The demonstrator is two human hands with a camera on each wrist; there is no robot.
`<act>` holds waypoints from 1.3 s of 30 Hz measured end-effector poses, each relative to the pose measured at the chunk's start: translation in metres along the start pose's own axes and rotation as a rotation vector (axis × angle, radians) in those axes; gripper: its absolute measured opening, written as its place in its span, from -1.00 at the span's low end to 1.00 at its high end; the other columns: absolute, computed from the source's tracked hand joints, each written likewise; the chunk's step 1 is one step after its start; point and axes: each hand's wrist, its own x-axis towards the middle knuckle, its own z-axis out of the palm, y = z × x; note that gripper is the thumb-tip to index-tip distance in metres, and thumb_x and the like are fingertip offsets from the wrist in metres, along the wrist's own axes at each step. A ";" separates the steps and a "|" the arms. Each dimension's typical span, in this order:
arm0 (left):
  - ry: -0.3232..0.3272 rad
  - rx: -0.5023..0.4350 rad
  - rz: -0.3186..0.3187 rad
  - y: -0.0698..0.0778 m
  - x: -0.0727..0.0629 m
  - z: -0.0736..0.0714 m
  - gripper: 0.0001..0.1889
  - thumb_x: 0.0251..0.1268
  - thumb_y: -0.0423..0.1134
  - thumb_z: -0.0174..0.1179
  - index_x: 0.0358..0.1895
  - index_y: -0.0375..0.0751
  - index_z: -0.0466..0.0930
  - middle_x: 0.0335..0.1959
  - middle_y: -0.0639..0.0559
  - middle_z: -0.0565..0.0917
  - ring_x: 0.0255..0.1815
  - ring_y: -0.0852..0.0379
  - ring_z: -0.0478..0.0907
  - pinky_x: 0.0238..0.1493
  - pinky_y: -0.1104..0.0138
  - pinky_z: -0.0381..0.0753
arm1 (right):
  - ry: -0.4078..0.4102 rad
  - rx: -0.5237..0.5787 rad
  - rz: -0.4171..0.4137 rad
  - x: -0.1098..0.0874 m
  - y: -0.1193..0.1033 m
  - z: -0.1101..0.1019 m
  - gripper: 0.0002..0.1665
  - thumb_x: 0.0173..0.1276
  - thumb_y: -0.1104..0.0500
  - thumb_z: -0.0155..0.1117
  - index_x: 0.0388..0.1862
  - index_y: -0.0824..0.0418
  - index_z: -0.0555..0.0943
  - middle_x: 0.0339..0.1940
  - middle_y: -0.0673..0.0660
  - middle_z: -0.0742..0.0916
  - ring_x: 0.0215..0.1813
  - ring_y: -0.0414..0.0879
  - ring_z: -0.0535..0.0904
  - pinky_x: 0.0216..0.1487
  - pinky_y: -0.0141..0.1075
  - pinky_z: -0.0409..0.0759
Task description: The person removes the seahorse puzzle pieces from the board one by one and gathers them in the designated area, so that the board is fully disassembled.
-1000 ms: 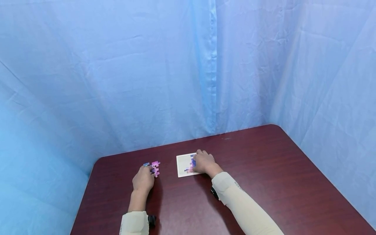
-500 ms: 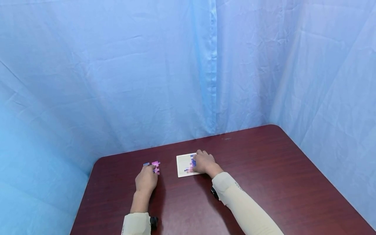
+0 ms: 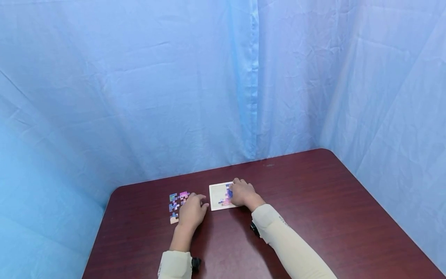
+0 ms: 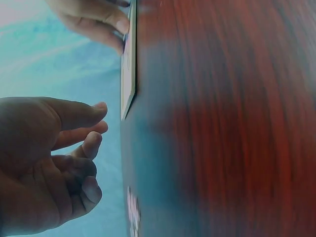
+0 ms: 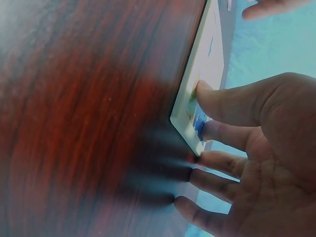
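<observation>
My left hand hovers over the table between loose jigsaw pieces and a pale puzzle tray. In the left wrist view its fingers are loosely bent, and no piece shows between thumb and forefinger. My right hand rests at the tray's right side and covers part of it. The right wrist view shows the thumb and forefinger touching the tray's picture area, while the other fingers reach past its edge. Joined purple and pink jigsaw pieces lie inside the tray, partly hidden by the right hand.
The dark red wooden table carries everything. A light blue curtain hangs behind its far edge and along both sides. A pink piece lies just beyond the left hand, which hides other pieces near it.
My left hand has moved right from the loose pieces toward the tray, uncovering several blue and purple pieces. The right hand stays on the tray.
</observation>
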 end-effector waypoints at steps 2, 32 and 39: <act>-0.010 -0.002 0.013 0.005 0.001 0.004 -0.74 0.34 -0.24 0.44 0.03 -0.26 0.80 -0.19 -0.12 0.70 -0.28 0.02 0.66 -0.18 0.04 0.70 | 0.000 -0.003 -0.003 0.000 0.000 -0.001 -0.36 0.37 0.14 0.37 0.44 0.18 0.60 0.45 0.22 0.54 0.42 0.15 0.45 0.42 0.16 0.47; -0.175 -0.038 0.003 0.034 0.021 0.027 -0.87 0.31 -0.28 0.46 -0.12 -0.17 0.80 -0.22 -0.07 0.74 -0.21 0.04 0.68 -0.08 0.07 0.71 | -0.015 0.002 -0.011 0.002 0.004 -0.003 -0.37 0.41 0.03 0.49 0.43 0.12 0.62 0.46 0.22 0.54 0.47 0.15 0.44 0.42 0.16 0.50; -0.232 0.037 0.003 0.041 0.022 0.026 -0.85 0.41 -0.27 0.38 -0.07 -0.18 0.66 -0.15 -0.11 0.72 -0.16 -0.03 0.70 -0.07 0.02 0.71 | -0.021 0.002 -0.026 0.002 0.005 -0.002 -0.34 0.43 0.07 0.47 0.47 0.14 0.58 0.48 0.23 0.53 0.48 0.16 0.43 0.42 0.18 0.48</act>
